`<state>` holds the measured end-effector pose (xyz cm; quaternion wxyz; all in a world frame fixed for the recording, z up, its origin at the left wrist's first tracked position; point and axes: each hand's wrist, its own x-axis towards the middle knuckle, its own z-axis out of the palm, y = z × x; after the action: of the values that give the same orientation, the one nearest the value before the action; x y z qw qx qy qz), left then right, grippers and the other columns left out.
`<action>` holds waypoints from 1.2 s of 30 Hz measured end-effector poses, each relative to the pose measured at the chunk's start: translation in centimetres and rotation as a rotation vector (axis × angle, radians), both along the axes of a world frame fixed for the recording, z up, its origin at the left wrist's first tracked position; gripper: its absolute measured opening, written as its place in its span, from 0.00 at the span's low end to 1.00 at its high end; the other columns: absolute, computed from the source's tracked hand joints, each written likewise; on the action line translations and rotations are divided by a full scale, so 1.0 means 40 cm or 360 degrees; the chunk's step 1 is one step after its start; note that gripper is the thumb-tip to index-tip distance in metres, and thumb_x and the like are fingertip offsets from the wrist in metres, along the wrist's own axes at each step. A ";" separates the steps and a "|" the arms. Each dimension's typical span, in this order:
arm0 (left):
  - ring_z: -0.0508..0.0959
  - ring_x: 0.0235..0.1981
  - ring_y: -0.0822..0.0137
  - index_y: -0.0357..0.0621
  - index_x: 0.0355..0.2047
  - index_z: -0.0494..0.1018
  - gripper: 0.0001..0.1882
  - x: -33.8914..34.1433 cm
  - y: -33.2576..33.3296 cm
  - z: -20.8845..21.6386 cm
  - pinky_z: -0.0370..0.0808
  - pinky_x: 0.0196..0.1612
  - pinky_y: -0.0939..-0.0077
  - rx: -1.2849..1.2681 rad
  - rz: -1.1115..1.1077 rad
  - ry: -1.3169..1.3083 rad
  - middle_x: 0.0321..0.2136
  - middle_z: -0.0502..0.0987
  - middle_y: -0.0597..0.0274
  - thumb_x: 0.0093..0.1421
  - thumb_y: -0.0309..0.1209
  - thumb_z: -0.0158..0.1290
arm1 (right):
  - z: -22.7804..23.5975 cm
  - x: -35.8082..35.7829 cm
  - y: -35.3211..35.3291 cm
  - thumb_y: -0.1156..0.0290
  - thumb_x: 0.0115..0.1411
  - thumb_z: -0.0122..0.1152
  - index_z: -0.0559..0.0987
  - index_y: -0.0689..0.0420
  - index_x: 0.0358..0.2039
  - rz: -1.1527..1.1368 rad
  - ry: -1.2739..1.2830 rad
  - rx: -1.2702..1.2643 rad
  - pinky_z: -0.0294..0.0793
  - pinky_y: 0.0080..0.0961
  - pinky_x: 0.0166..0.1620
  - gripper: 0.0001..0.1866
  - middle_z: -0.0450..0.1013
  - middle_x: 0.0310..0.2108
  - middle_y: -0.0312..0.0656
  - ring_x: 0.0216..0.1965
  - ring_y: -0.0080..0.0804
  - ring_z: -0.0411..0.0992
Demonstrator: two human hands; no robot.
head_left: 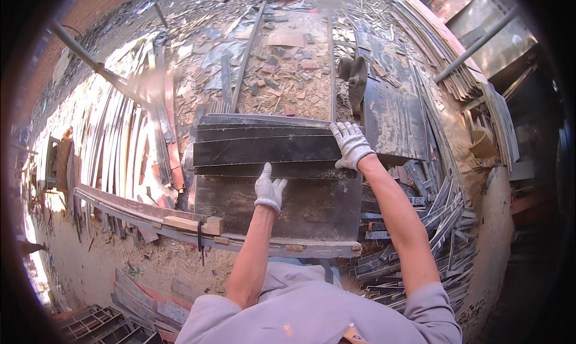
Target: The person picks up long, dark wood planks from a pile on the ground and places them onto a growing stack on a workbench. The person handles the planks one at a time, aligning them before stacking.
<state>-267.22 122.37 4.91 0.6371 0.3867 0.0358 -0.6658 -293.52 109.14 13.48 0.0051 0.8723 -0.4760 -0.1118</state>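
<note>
Several long black board strips (264, 150) lie side by side, partly overlapping, across a dark worktable (282, 209). My left hand (270, 189), in a pale grey knit glove, is at their near edge, with one finger stretched up onto the nearest strips and the others apart. At the right end of the strips rests my right hand (350, 144), gloved the same way. Its fingers are spread over the end, and the thumb points along the near side. Neither palm can be seen.
A wooden rail (288, 248) with a pale wood block (198, 224) runs along the table's near edge. Cut strips (120, 158) are stacked at left. Scrap strips (438, 230) pile up at right. A dark rounded machine part (355, 83) stands beyond my right hand. Offcuts litter the ground ahead.
</note>
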 end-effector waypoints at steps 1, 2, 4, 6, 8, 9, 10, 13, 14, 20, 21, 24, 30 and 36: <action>0.33 0.80 0.34 0.32 0.78 0.25 0.64 0.005 -0.019 0.009 0.51 0.78 0.37 0.0057 0.0035 -0.0006 0.79 0.24 0.33 0.68 0.48 0.64 | 0.011 0.011 -0.028 0.46 0.43 0.85 0.52 0.64 0.78 0.0034 -0.0002 0.0149 0.54 0.46 0.77 0.71 0.61 0.72 0.58 0.74 0.57 0.58; 0.33 0.80 0.34 0.32 0.78 0.24 0.64 0.004 -0.035 0.012 0.50 0.78 0.36 0.0113 0.0063 0.0004 0.79 0.23 0.33 0.68 0.47 0.64 | 0.022 0.014 -0.052 0.46 0.43 0.85 0.52 0.65 0.78 0.0062 0.0016 0.0296 0.58 0.45 0.75 0.71 0.64 0.70 0.58 0.72 0.57 0.61; 0.31 0.80 0.33 0.32 0.78 0.24 0.64 -0.002 -0.052 0.013 0.48 0.78 0.35 0.0189 0.0092 0.0019 0.79 0.22 0.34 0.68 0.46 0.64 | 0.007 0.003 -0.099 0.52 0.42 0.84 0.57 0.67 0.75 0.0152 -0.0017 0.0165 0.69 0.47 0.65 0.66 0.70 0.61 0.61 0.61 0.56 0.69; 0.30 0.80 0.33 0.33 0.78 0.25 0.63 -0.016 -0.070 0.030 0.46 0.78 0.34 0.0191 0.0093 0.0016 0.78 0.19 0.34 0.68 0.45 0.64 | 0.000 -0.022 -0.126 0.53 0.40 0.82 0.63 0.66 0.71 0.0249 -0.0017 0.0065 0.71 0.48 0.63 0.61 0.71 0.57 0.60 0.58 0.55 0.70; 0.42 0.80 0.39 0.31 0.79 0.38 0.61 -0.016 -0.068 0.044 0.52 0.77 0.34 0.0316 0.0124 -0.0221 0.80 0.36 0.37 0.65 0.49 0.68 | 0.048 -0.015 -0.120 0.52 0.39 0.81 0.70 0.66 0.64 0.0224 -0.0021 0.0264 0.72 0.48 0.62 0.54 0.73 0.55 0.60 0.58 0.57 0.70; 0.45 0.80 0.41 0.33 0.78 0.43 0.59 -0.009 -0.055 0.039 0.54 0.76 0.35 0.0330 0.0084 -0.0412 0.80 0.41 0.40 0.64 0.50 0.68 | 0.049 -0.025 -0.112 0.51 0.39 0.79 0.75 0.65 0.58 0.0259 -0.0144 0.0241 0.73 0.46 0.61 0.48 0.73 0.52 0.58 0.58 0.56 0.70; 0.49 0.79 0.43 0.34 0.78 0.48 0.57 -0.014 -0.044 0.035 0.57 0.75 0.35 0.0342 0.0047 -0.0592 0.80 0.46 0.43 0.64 0.51 0.69 | 0.063 -0.042 -0.093 0.50 0.40 0.79 0.77 0.65 0.56 0.0241 -0.0293 0.0339 0.74 0.45 0.60 0.46 0.72 0.52 0.58 0.57 0.56 0.71; 0.69 0.66 0.58 0.39 0.72 0.61 0.51 -0.149 -0.002 0.118 0.64 0.71 0.50 0.0379 0.0438 -0.0955 0.64 0.70 0.54 0.61 0.59 0.68 | 0.107 -0.152 0.005 0.45 0.39 0.80 0.76 0.66 0.59 -0.0071 -0.0594 0.1033 0.74 0.42 0.63 0.51 0.75 0.55 0.59 0.59 0.54 0.74; 0.72 0.63 0.60 0.42 0.70 0.64 0.49 -0.171 0.016 0.144 0.67 0.70 0.54 0.0361 0.0507 -0.0646 0.59 0.73 0.57 0.61 0.60 0.68 | 0.100 -0.197 0.043 0.44 0.39 0.80 0.76 0.66 0.61 -0.0146 -0.0717 0.1252 0.73 0.41 0.64 0.53 0.76 0.56 0.59 0.60 0.53 0.75; 0.82 0.41 0.60 0.45 0.50 0.75 0.34 -0.336 0.072 0.165 0.85 0.46 0.57 0.0049 0.0557 -0.0280 0.40 0.79 0.58 0.59 0.60 0.69 | 0.042 -0.461 0.353 0.42 0.43 0.80 0.70 0.64 0.67 -0.0335 -0.0771 0.1630 0.71 0.40 0.66 0.58 0.76 0.59 0.63 0.64 0.54 0.73; 0.84 0.38 0.59 0.44 0.49 0.76 0.31 -0.370 0.072 0.165 0.86 0.43 0.59 0.0111 0.0502 -0.0314 0.38 0.80 0.56 0.60 0.56 0.70 | 0.041 -0.493 0.380 0.42 0.43 0.80 0.68 0.64 0.69 -0.0335 -0.0840 0.1712 0.71 0.42 0.66 0.59 0.74 0.61 0.64 0.64 0.55 0.72; 0.86 0.33 0.57 0.42 0.43 0.79 0.16 -0.474 0.037 0.184 0.86 0.36 0.62 0.0140 0.0435 -0.0375 0.33 0.83 0.55 0.64 0.39 0.68 | 0.011 -0.571 0.477 0.40 0.43 0.81 0.61 0.63 0.75 -0.0444 -0.1088 0.1683 0.69 0.42 0.69 0.66 0.69 0.67 0.65 0.68 0.56 0.70; 0.87 0.36 0.56 0.35 0.42 0.81 0.10 -0.626 0.004 0.264 0.86 0.41 0.63 -0.0140 0.0006 -0.0414 0.35 0.85 0.53 0.60 0.23 0.62 | 0.082 -0.611 0.588 0.45 0.38 0.86 0.58 0.64 0.75 -0.0844 -0.1167 0.1392 0.71 0.38 0.69 0.71 0.69 0.67 0.60 0.67 0.50 0.71; 0.87 0.42 0.56 0.36 0.56 0.75 0.26 -0.701 0.022 0.297 0.87 0.45 0.62 -0.0396 -0.0339 -0.0315 0.44 0.84 0.53 0.55 0.16 0.60 | 0.171 -0.610 0.707 0.47 0.39 0.87 0.70 0.65 0.65 -0.1106 -0.1311 0.1180 0.75 0.38 0.63 0.58 0.76 0.58 0.56 0.59 0.45 0.76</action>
<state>-295.26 123.27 16.81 0.6064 0.3701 -0.1507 -0.6875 -317.94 137.41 20.34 -0.5153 0.5831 -0.6230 0.0796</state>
